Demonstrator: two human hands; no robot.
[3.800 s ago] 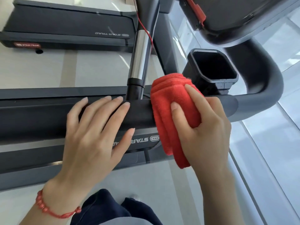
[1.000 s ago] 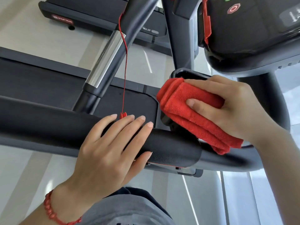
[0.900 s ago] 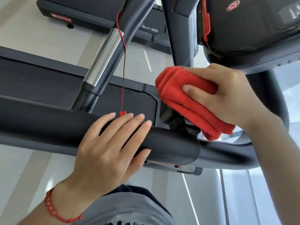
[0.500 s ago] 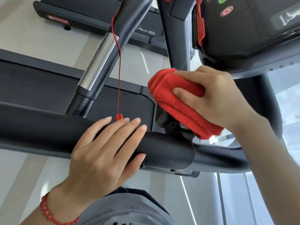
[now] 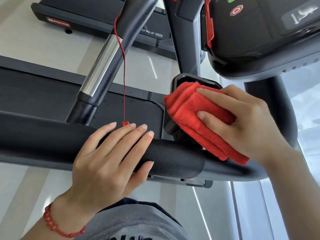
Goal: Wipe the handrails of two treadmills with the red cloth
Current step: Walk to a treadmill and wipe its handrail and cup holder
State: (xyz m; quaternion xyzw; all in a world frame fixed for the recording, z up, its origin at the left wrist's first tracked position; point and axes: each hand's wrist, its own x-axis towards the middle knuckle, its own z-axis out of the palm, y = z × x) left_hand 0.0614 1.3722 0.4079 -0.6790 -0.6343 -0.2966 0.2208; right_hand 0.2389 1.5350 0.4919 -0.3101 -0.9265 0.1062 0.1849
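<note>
A thick black padded handrail runs across the view from left to right and bends up at the far right. My left hand lies on top of it with straight fingers. My right hand grips the folded red cloth, thumb and fingers curled round it. The cloth presses on the black cup holder just behind the rail, and its lower end hangs down to the rail's bare grey part.
The treadmill console with a red stop button hangs above my right hand. A red safety cord dangles beside a chrome and black upright. A second treadmill's deck lies at the upper left. Glass panels stand at right.
My right hand has slid the red cloth down over the cup holder towards the rail. My left hand stays on the handrail.
</note>
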